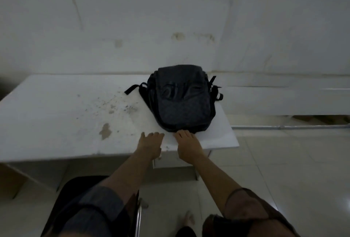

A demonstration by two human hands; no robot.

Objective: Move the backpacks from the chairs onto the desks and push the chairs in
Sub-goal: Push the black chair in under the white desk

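The black backpack (181,98) already lies on the bench (56,123), both grips loose-fingered and holding nothing, right hand (187,146) touching its near edge, left hand (149,145) beside, while the chair (91,198) at lower left awaits pushing in.

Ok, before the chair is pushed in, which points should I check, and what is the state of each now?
1. Backpack lies on the desk: ok.
2. Backpack fully supported near the desk's right edge: ok.
3. Left hand holds nothing, fingers straight over the desk: ok.
4. Right hand free of the backpack: cannot tell, fingertips are at its near edge.
5. Chair seat has no bag: ok on the visible part.
6. Chair pushed in: not ok.
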